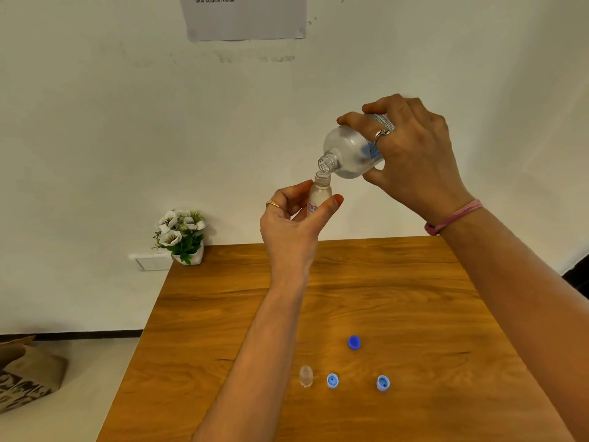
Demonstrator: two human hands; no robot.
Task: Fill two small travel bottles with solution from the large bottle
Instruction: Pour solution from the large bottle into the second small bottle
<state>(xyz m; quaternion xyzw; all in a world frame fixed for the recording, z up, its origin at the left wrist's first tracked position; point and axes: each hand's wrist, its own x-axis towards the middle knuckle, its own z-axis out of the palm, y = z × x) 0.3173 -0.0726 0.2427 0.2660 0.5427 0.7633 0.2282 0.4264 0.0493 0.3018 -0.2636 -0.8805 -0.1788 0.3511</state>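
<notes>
Both hands raised above the table (414,298), centre to upper right of the frame. Right hand (414,154) wraps the large bottle (350,151), fingers over the top, thumb under; bottle tipped down-left, uncapped, open neck pointing lower left. Left hand (287,224) pinches a small travel bottle (320,194) between thumb and fingers, held upright, mouth open and just under the large bottle's neck (touching or a hair apart, cannot tell). Small bottle looks whitish inside; fill level unclear. No stream visible between the two.

Rings on both hands, pink wristband (452,216) on the right wrist.

Lower centre of the frame, on the table: dark blue cap (354,342) farthest back, two light blue caps in a row nearer the camera, one (332,380) left and one (382,383) right, well apart. Just left of the left one stands a small clear piece (306,375) (cap or bottle, cannot tell).

Flower pot (183,236) at the table's far left corner, against the wall. Paper sign (243,15) on the wall at top centre. Bag (28,374) on the floor, lower left.
</notes>
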